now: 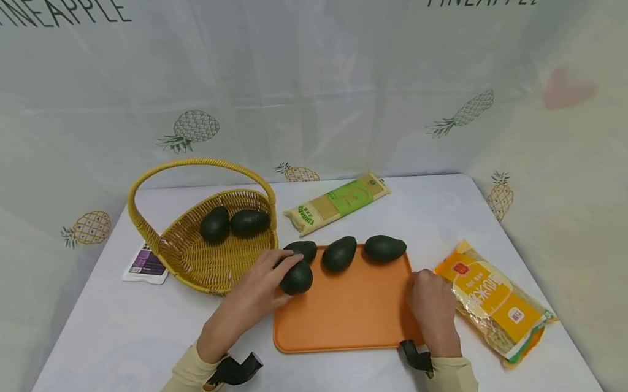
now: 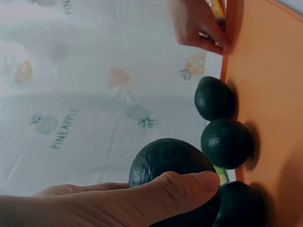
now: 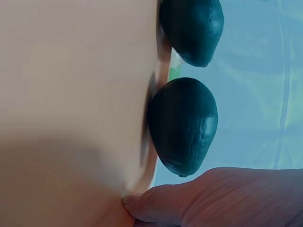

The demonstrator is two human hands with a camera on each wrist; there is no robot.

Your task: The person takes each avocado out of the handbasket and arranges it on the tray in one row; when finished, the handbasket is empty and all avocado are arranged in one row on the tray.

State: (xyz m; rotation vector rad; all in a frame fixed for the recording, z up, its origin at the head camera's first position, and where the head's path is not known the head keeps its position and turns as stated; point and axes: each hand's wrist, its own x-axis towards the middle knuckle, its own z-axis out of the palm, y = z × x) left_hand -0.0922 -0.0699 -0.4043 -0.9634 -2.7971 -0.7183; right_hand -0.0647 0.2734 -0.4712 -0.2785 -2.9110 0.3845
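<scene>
the left hand [image 1: 256, 285] grips one avocado [image 1: 297, 279], thumb and fingers curled round it, spread only as wide as the fruit makes them. it is over the tray [image 1: 340, 312], towards the left edge; whether its underside touches the tray, i cannot tell. the right hand [image 1: 432, 302] pinches the tray's right edge, thumb on the upper face, the other fingers mostly hidden.

along the tray's far edge lie three more: the left avocado [image 1: 305, 249] at the far left corner, just behind the held one, the middle avocado [image 1: 339, 254] next, and the right avocado [image 1: 384, 249] near the far right corner.

off the tray's left edge stands the basket [image 1: 213, 269], with two avocados [image 1: 216, 225] in it. i judge the work partway: three set along the tray, one in hand and not yet released, two lying in the basket.

farther out on the table [image 1: 327, 385], a purple pack [image 1: 145, 264] lies by the left edge, a green pack [image 1: 338, 203] near the far edge, and a yellow pack [image 1: 496, 302] towards the right edge.
</scene>
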